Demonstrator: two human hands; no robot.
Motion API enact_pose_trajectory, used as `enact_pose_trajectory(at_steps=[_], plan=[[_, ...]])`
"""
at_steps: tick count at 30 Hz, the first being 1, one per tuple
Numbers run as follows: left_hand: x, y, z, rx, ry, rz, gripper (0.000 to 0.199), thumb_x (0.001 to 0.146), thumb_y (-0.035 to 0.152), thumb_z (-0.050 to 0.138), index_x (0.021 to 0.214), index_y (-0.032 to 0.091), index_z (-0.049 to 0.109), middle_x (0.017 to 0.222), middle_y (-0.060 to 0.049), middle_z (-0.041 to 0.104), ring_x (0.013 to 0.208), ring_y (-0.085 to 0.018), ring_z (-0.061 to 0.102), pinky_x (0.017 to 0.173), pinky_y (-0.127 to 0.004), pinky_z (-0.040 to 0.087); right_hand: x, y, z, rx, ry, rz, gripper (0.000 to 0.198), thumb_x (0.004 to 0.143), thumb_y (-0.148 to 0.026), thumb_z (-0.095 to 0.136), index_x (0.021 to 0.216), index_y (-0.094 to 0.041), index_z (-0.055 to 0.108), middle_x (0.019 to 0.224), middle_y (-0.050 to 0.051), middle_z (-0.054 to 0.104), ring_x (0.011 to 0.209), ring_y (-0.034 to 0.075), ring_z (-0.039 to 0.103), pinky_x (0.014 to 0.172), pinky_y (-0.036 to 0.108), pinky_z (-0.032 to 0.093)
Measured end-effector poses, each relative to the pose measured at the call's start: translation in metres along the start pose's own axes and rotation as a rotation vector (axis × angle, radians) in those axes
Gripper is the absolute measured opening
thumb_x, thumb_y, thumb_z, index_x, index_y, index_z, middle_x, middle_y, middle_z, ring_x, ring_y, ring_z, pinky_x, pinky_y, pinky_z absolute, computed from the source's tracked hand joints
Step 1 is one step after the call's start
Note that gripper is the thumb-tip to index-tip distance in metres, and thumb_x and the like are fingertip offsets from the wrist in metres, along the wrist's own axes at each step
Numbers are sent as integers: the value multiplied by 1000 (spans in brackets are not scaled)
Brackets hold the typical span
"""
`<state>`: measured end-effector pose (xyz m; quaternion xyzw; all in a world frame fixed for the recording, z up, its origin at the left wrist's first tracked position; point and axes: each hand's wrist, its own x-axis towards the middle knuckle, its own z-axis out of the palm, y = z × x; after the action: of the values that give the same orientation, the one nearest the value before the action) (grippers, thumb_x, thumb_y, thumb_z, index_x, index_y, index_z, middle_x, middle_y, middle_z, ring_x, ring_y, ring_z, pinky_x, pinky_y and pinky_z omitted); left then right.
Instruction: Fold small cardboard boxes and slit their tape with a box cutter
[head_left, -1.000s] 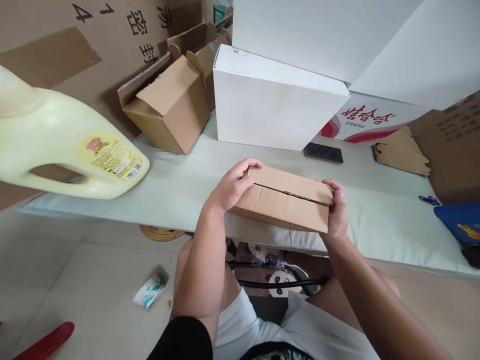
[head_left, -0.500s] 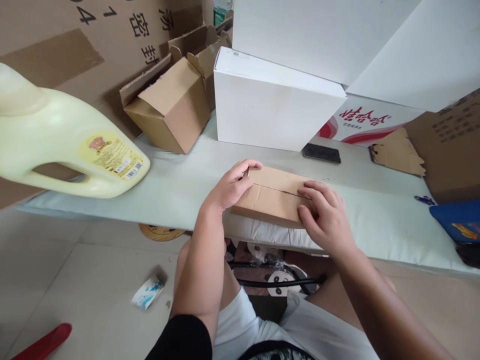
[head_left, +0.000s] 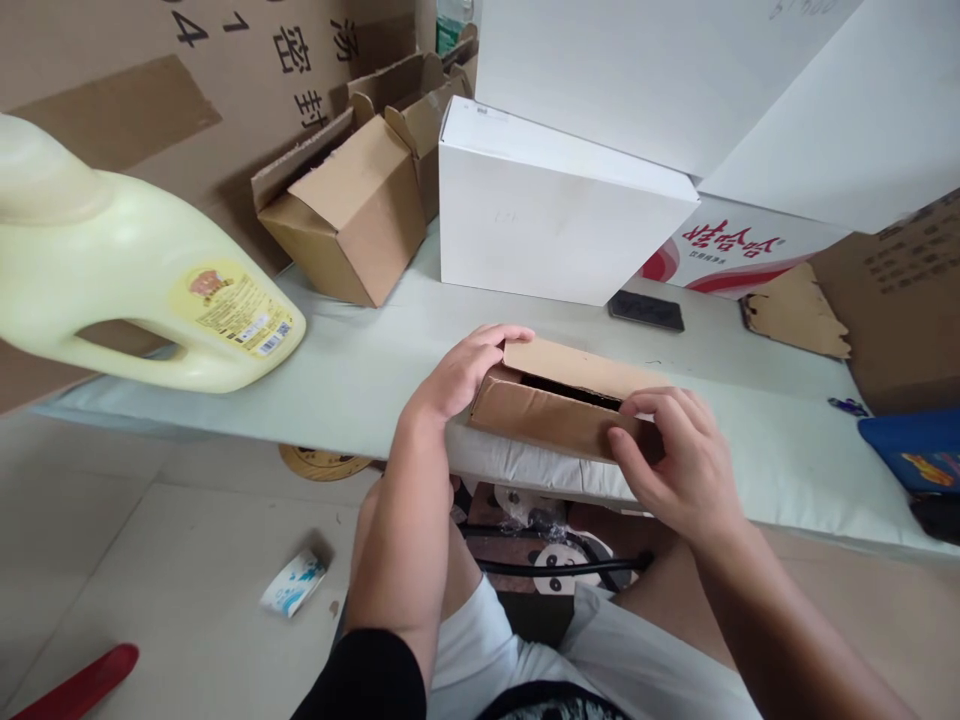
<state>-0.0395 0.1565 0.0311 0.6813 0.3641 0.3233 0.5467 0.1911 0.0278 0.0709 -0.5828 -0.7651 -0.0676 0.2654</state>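
Note:
A small brown cardboard box [head_left: 540,418] lies on the pale green padded surface, close to its front edge. Its top flaps are parted, with a dark gap between them. My left hand [head_left: 469,372] grips the box's left end, fingers over the far corner and thumb hidden from sight. At the right end, my right hand [head_left: 671,455] has its fingers curled at the flap edges and its thumb against the near side. What lies inside the box cannot be seen.
A large yellow jug [head_left: 187,300] leans in from the left. Behind stand an open carton [head_left: 375,215], a white box [head_left: 555,215] and a black phone [head_left: 646,310]. A torn cardboard piece [head_left: 795,312] and a blue pouch [head_left: 911,445] are at right. A paper cup [head_left: 294,582] lies on the floor.
The box's top flaps, closed together before, have lifted apart and show a gap. My right hand has shifted slightly right and down with the flap edges; the left hand stays at its end.

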Motion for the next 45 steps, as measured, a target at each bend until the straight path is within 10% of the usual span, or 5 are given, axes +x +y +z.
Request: enact_pose_trajectory(at_steps=[11,19,27,45], plan=[[-2,1,0,11,-20,31,47,103,41,32,130,22,65,147,-5,62,139,-25,53,121,-41,37,-3,-9,-28,189,-228,108,5,95,-27,52,93,-25,56,74,-2,72,51,13,62,51,25,48],[-2,-2,1,-16,-26,48,47,102,44,36,137,22,59,153,-6,57,147,-25,46,126,-41,32,-2,-9,-27,144,-203,12,14,99,-31,51,86,-25,54,101,10,77,128,31,66,80,36,60],[-2,2,5,-7,-13,-131,37,101,43,45,129,25,60,146,-4,61,139,-26,53,121,-43,38,-7,-7,-23,159,-192,-6,20,98,-28,54,79,-24,59,123,15,73,139,30,58,85,36,60],[2,3,8,-62,7,-100,32,99,43,47,118,23,65,136,-5,67,128,-27,60,115,-41,43,-3,-4,-38,445,-353,-5,35,99,-18,51,64,-25,56,64,3,67,144,27,52,105,38,56]])
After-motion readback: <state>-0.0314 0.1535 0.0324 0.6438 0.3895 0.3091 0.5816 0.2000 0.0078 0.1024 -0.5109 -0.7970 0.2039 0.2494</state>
